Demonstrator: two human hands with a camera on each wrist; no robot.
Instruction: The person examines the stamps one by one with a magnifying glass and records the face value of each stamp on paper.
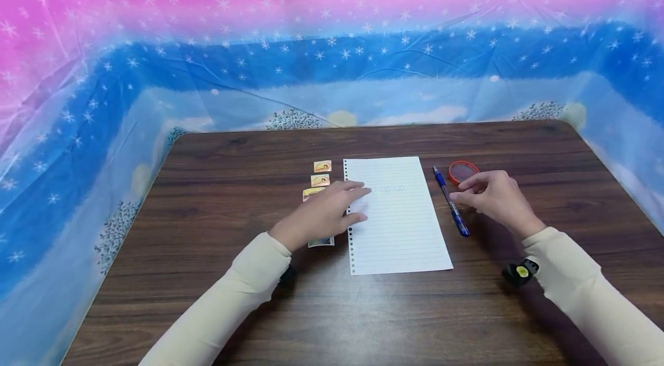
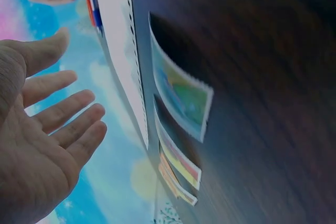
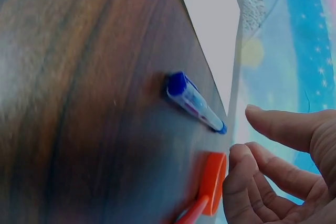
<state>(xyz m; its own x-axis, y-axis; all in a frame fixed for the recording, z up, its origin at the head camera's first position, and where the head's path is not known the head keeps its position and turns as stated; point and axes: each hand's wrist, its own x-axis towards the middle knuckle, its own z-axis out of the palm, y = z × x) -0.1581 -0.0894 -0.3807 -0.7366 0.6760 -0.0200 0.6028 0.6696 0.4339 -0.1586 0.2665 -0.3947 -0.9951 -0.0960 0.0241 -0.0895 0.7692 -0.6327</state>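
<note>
My left hand is held over the left edge of a lined, punched sheet of paper, fingers spread and nothing in them. Below it runs a column of postage stamps, partly covered by the hand; a green and blue stamp curls up nearest in the left wrist view. To the right of the sheet, my right hand hovers with thumb and loosely bent fingers apart, holding nothing. Close by lie a blue pen and an orange-rimmed magnifying glass, its handle hidden by the hand in the head view.
Handwritten numbers stand on an upper line of the sheet. Everything lies on a dark wood-grain table. A pink and blue snowflake-patterned cloth hangs round the table's back and sides.
</note>
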